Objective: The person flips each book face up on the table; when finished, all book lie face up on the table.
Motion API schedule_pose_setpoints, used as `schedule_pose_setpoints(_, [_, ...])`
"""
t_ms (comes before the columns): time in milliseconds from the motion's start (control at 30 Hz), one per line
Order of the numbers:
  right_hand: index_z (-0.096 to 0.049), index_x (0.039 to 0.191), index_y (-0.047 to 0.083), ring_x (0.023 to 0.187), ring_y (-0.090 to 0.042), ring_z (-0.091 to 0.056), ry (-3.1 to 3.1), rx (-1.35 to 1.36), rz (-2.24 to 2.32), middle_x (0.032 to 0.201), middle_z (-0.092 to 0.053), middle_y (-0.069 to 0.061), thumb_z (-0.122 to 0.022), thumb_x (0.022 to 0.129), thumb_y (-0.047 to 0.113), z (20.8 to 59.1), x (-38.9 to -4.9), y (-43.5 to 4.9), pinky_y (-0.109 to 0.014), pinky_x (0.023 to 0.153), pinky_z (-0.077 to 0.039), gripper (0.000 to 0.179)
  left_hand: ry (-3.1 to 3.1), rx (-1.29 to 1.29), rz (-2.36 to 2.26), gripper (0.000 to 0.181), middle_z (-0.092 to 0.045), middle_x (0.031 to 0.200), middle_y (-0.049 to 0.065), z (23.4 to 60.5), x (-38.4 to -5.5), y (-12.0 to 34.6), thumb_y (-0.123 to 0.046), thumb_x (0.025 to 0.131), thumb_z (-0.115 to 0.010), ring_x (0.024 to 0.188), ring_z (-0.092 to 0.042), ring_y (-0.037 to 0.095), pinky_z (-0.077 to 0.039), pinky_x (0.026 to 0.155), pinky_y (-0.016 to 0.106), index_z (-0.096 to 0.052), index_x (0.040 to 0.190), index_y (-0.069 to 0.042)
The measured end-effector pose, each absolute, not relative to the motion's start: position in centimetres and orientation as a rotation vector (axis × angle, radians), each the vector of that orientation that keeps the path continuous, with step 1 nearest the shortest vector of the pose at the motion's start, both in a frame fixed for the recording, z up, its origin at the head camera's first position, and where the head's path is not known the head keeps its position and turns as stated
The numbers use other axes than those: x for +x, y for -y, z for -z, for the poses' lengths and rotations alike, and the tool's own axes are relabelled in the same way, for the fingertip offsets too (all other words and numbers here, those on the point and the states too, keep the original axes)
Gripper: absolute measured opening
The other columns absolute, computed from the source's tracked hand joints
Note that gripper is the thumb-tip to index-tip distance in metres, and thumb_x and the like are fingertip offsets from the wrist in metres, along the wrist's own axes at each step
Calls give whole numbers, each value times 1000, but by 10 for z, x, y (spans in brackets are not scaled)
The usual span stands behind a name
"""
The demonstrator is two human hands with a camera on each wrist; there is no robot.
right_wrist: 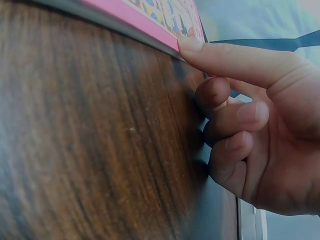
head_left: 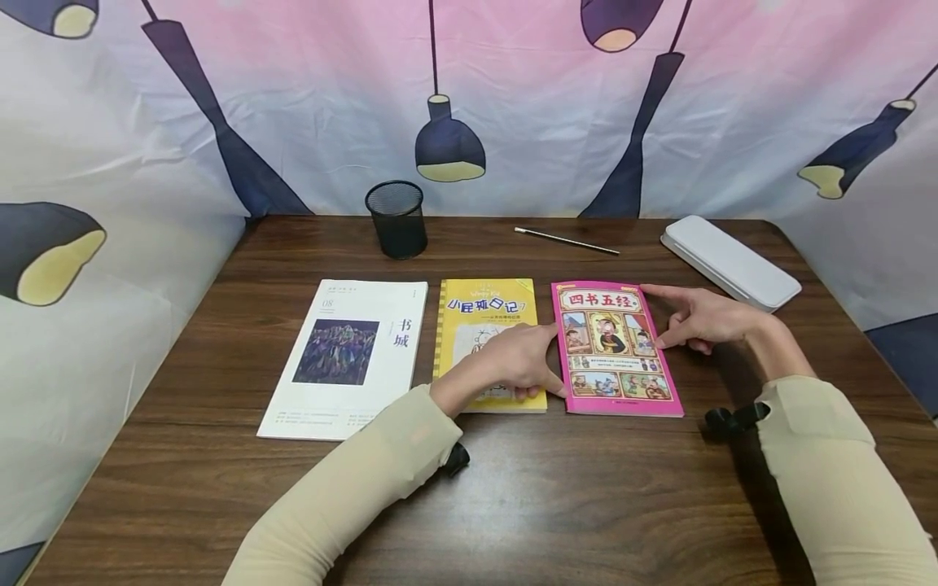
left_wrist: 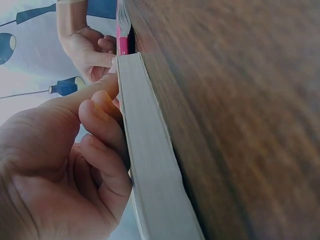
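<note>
A pink comic-style book (head_left: 614, 350) lies flat on the table, right of the other two books. My left hand (head_left: 519, 358) is over the yellow book (head_left: 484, 297), its thumb and index finger spread to the pink book's left edge and its other fingers bent. On the opposite side, my right hand (head_left: 707, 319) touches the pink book with its index finger near the top right corner and its thumb on the right edge. The right wrist view shows that thumb (right_wrist: 225, 57) against the cover's border. In the left wrist view, the yellow book's page block (left_wrist: 150, 150) stands beside the bent fingers.
A white book (head_left: 352, 358) lies left of the yellow one. Behind them stand a black mesh pen cup (head_left: 397, 224), a thin pencil (head_left: 567, 241) and a white case (head_left: 733, 260). A lamp-patterned cloth (head_left: 352, 106) hangs along the table's far edge.
</note>
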State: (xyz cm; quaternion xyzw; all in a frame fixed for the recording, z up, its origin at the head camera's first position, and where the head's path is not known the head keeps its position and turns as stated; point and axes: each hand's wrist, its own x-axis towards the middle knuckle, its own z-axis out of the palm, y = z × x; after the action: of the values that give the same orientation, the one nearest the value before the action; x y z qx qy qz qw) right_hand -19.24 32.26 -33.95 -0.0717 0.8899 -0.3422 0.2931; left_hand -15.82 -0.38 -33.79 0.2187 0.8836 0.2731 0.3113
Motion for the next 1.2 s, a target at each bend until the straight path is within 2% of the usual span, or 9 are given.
schedule_pose_setpoints(733, [-14,171,15,49,-16,-47,-2359,-175,936,65,-51,-2,-82,93,19,339,-192,-327,-31,50,-46,104,-2377,579,-601,110,-69,59,5,336,-160,-6,-38,86,-90,44,-64,16,-55,44,30,-23,170,-16])
schedule_pose_setpoints(1200, [-13,171,15,50,-16,-47,-2340,-166,967,66,-51,-3,-81,93,17,340,-194,-327,-32,51,-47,103,-2380,572,-607,110,-68,57,5,338,-162,-5,-38,86,-90,43,-64,16,-53,43,29,-22,170,-16])
